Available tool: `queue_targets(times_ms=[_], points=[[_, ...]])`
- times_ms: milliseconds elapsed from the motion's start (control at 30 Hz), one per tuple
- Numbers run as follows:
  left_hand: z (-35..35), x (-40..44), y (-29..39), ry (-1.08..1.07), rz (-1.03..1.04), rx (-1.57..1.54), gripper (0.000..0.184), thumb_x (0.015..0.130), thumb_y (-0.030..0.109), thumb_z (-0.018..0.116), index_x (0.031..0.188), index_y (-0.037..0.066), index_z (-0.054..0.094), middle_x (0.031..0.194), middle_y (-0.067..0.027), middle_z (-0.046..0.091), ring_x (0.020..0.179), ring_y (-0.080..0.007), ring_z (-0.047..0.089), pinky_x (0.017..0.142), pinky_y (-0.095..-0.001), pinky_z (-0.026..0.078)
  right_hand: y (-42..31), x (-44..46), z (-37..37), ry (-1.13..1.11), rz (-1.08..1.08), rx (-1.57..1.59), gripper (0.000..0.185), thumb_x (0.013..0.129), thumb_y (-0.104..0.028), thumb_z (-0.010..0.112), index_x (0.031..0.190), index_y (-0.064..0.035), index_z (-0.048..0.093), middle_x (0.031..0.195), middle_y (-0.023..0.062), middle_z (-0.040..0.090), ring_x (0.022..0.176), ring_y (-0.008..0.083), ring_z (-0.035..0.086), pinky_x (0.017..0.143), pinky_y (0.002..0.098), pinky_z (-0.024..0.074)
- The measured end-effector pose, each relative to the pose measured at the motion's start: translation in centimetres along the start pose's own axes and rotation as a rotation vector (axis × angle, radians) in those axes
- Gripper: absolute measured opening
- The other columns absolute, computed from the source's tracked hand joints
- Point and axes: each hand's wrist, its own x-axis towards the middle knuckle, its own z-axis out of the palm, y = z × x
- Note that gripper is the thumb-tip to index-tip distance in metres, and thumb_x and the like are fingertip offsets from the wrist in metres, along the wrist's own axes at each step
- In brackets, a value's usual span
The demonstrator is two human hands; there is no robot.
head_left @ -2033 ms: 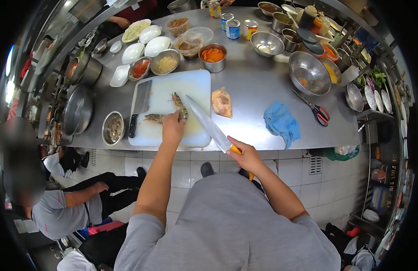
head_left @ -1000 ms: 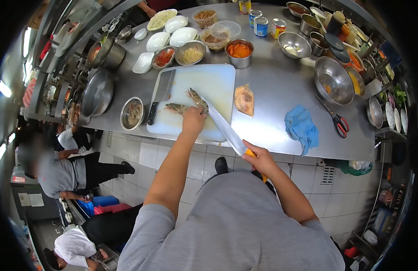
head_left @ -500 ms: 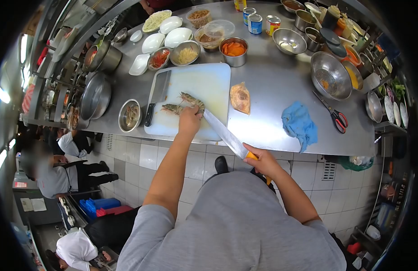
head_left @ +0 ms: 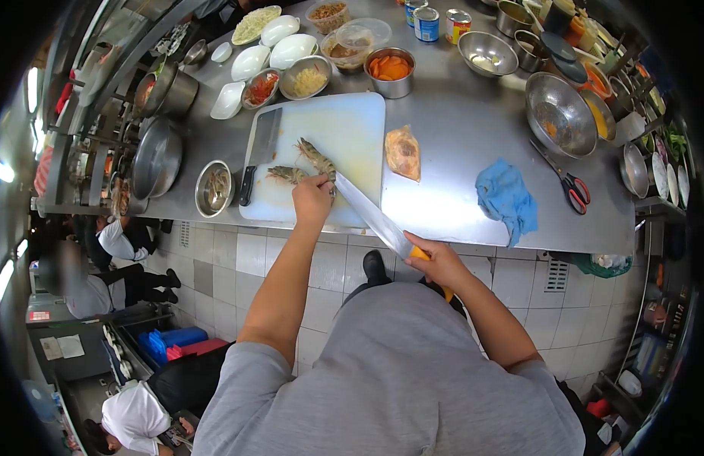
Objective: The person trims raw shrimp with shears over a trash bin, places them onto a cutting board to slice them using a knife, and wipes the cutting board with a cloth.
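My left hand (head_left: 312, 199) is closed on the tail end of a shrimp (head_left: 318, 158) over the white cutting board (head_left: 348, 125). A second shrimp (head_left: 286, 174) lies just left of my fingers. In my right hand (head_left: 436, 262) is the orange handle of a long knife (head_left: 375, 216), whose tip is beside the held shrimp; whether they touch is unclear. A cleaver (head_left: 264, 137) with a black handle rests along the board's left side. Left of the board stands a metal bowl of shrimp (head_left: 215, 188), and to its right lies a plastic bag of food (head_left: 403, 153).
Bowls, including a metal pot of orange slices (head_left: 390, 72), stand behind the board. A blue cloth (head_left: 507, 199), red-handled scissors (head_left: 569, 182) and a large metal bowl (head_left: 561, 114) are at right. Two people (head_left: 135, 414) (head_left: 90, 292) are at left.
The view has shifted. The held shrimp has swung from leaning left to pointing more away from me, while my left hand still grips it and my right hand still holds the knife.
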Motion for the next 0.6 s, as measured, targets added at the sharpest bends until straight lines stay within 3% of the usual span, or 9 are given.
queue_targets(times_ms=[233,333,400,600], points=[[-0.9,0.3,0.5,-0.026,0.059,-0.001,0.025,0.087,0.010,0.082,0.110,0.001,0.080,0.101,-0.0174,0.079,0.090,-0.0283,0.076,0.084,-0.0374,0.059,-0.9,-0.4,-1.6,-0.023,0.019,0.019,0.066,0.096,-0.021,0.080,0.156,-0.0304,0.054,0.082,-0.0021,0.057,0.060,0.0087,0.049,0.055,0.0275,0.0494],[-1.0,0.2,0.9,-0.139,-0.086,-0.044,0.024,0.088,0.008,0.080,0.111,0.000,0.080,0.103,-0.0180,0.079,0.092,-0.0300,0.076,0.085,-0.0379,0.059,-1.8,-0.6,-2.9,-0.031,0.062,-0.052,0.065,0.095,-0.021,0.080,0.154,-0.0307,0.056,0.081,-0.0021,0.057,0.058,0.0094,0.048,0.055,0.0276,0.0491],[-1.1,0.1,0.5,-0.082,0.110,0.052,0.023,0.088,0.005,0.078,0.110,0.000,0.079,0.104,-0.0185,0.078,0.092,-0.0323,0.075,0.086,-0.0392,0.058,-1.9,-0.3,-3.3,-0.008,0.019,-0.116,0.065,0.095,-0.016,0.079,0.155,-0.0268,0.056,0.079,-0.0038,0.059,0.054,0.0068,0.048,0.052,0.0251,0.0484],[-1.1,0.0,0.2,-0.074,0.184,0.080,0.021,0.087,0.004,0.077,0.108,0.001,0.080,0.104,-0.0183,0.078,0.094,-0.0343,0.075,0.087,-0.0403,0.059,-1.5,0.0,-3.8,-0.037,0.032,-0.095,0.065,0.096,-0.016,0.079,0.155,-0.0266,0.056,0.082,-0.0042,0.058,0.056,0.0068,0.048,0.052,0.0247,0.0484]])
